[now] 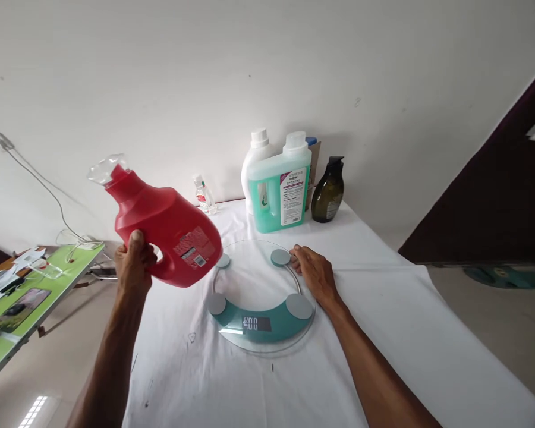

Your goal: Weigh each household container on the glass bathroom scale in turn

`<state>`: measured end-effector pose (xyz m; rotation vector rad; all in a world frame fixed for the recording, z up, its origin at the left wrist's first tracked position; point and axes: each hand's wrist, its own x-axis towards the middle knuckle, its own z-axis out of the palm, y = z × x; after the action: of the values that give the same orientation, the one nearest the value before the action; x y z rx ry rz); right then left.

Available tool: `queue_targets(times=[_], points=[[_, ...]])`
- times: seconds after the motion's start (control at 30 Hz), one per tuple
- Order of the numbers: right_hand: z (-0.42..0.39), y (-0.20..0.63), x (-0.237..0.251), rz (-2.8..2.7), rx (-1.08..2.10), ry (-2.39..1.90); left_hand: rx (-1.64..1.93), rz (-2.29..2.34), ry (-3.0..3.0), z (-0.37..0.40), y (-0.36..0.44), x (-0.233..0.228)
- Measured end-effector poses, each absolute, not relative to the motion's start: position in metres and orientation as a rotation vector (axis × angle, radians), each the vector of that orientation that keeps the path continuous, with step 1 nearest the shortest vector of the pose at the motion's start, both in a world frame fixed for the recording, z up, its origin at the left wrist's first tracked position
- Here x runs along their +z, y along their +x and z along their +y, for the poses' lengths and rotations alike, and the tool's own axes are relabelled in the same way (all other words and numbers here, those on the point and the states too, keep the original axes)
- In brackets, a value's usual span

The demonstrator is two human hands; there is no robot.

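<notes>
My left hand (136,261) is closed around the handle of a red detergent jug (173,220), lifting it tilted above the left side of the table. Clear plastic (107,169) covers the jug's neck, and a label with a barcode faces me. Below and to the right lies a round glass bathroom scale (261,339) with a teal band, several grey pads and a lit display (256,324) that shows zeros. At the scale's right rim, my right hand (314,273) has its fingers curled on the edge beside the upper right pad.
Against the wall stand a small clear bottle (205,195), a white bottle (249,163), a green liquid jug (270,208) and a dark pump bottle (327,193). White cloth (374,309) covers the table. A green table (49,285) with papers is at left.
</notes>
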<state>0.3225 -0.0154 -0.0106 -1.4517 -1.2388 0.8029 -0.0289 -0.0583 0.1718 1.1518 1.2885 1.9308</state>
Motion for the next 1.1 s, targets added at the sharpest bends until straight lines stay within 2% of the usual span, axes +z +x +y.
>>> queue_targets(times=[0.27,0.47,0.83,1.1], points=[[-0.015,0.32,-0.007,-1.249,0.79,-1.428,1.683,1.21,1.215,-0.062,0.045,0.152],[-0.016,0.32,-0.007,-1.243,0.774,-1.434,1.585,1.222,1.264,-0.06,0.071,0.132],[-0.015,0.32,-0.009,-1.236,0.771,-1.463,1.534,1.243,1.324,-0.055,0.07,0.107],[-0.016,0.321,-0.008,-1.201,0.82,-1.455,1.462,1.098,1.462,-0.046,0.044,0.097]])
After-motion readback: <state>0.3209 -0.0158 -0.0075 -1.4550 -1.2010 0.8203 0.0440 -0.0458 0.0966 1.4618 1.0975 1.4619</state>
